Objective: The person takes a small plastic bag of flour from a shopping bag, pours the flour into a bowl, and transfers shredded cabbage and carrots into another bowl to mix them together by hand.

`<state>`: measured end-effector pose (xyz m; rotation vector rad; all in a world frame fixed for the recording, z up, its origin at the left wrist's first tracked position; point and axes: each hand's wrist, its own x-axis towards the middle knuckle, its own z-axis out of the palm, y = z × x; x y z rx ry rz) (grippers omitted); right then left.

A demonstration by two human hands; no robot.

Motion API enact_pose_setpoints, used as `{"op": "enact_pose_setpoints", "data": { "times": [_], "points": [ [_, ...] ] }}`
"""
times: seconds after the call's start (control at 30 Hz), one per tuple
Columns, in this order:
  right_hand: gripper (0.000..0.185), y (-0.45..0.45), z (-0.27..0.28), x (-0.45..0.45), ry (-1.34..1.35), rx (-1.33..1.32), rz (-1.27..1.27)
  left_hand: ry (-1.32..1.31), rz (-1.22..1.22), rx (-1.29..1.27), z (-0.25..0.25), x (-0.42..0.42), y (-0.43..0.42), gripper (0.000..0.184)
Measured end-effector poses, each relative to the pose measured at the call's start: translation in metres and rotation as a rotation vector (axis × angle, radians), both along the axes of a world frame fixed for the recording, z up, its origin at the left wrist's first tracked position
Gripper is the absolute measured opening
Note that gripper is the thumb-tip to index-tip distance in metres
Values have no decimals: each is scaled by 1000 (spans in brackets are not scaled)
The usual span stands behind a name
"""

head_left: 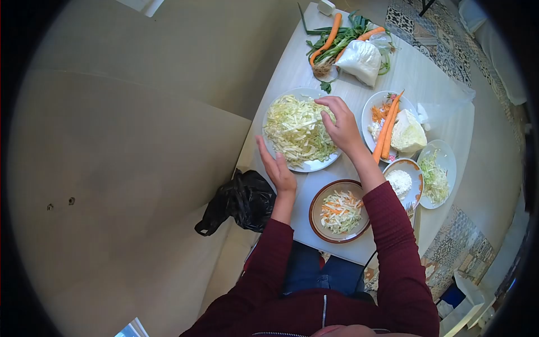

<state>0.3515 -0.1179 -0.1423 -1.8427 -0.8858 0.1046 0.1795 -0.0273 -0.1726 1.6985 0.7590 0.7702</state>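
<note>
A large white plate holds a heap of shredded cabbage. At its lower left edge is my left hand, fingers stretched out, holding nothing. My right hand is over the right side of the heap, fingers curved and apart, with nothing visible in it. Below the plate, between my forearms, a brown-rimmed bowl contains shredded cabbage and carrot.
Right of my right hand, a plate bears carrots and a cabbage piece. Nearby are a bowl of white powder and an oval cabbage dish. Greens and a white bag lie behind; a black bag is at left.
</note>
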Motion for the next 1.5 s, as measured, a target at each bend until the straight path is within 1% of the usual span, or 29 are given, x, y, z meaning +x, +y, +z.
{"op": "enact_pose_setpoints", "data": {
  "times": [0.07,0.17,0.2,0.3,0.33,0.4,0.43,0.47,0.53,0.57,0.6,0.67,0.77,0.87,0.97,1.1,1.2,1.3,1.4,1.43,1.5],
  "points": [
    [25,-4,2,-3,30,1,-12,109,78,7,0,7,1,64],
    [25,-4,-12,-13,46,-86,60,184,47,47,-25,21,-1,66],
    [25,-2,-14,-17,30,-142,89,196,28,21,-26,26,-5,68],
    [26,-8,-14,-18,91,-62,88,185,0,71,-24,35,-12,70],
    [25,-12,-11,-16,53,-25,31,202,-5,87,-20,34,-13,68],
    [25,-27,-5,-11,75,-80,-40,231,-14,119,-9,30,-13,65],
    [25,-35,-3,-9,84,-107,-76,198,-38,108,-5,28,-12,65],
    [25,-41,-2,-10,149,-139,-89,165,-60,97,0,24,-10,65],
    [24,-48,0,-16,196,-153,-87,64,-96,79,4,17,-6,65],
    [23,-49,0,-17,218,-159,-87,-39,-109,36,6,17,-5,66],
    [26,-49,0,-16,267,-200,-67,-141,-125,-6,7,16,-3,66],
    [32,-48,-2,-16,220,-296,-89,-335,-159,-109,2,14,3,66],
    [40,-49,-1,-20,186,-395,-100,-166,-36,-155,12,5,7,69],
    [45,-50,0,-24,214,-416,-111,111,-5,-58,14,-12,9,74],
    [50,-47,-5,-34,201,-397,-106,368,-36,-44,-11,-26,-3,79],
    [58,-34,-10,-46,165,-384,-128,461,-43,-113,-32,-24,-36,87],
    [52,-30,-21,-47,130,-336,-165,452,-68,-110,-33,-16,-52,93],
    [48,-29,-28,-46,126,-318,-173,444,-28,-119,-30,-7,-62,92],
    [48,-31,-27,-44,80,-319,-175,642,-80,-122,-23,-2,-61,94],
    [48,-31,-24,-44,57,-321,-175,652,-90,-112,-22,-3,-60,94],
    [47,-30,-16,-47,99,-339,-229,670,-110,-90,-21,-9,-56,93]
  ]
}}
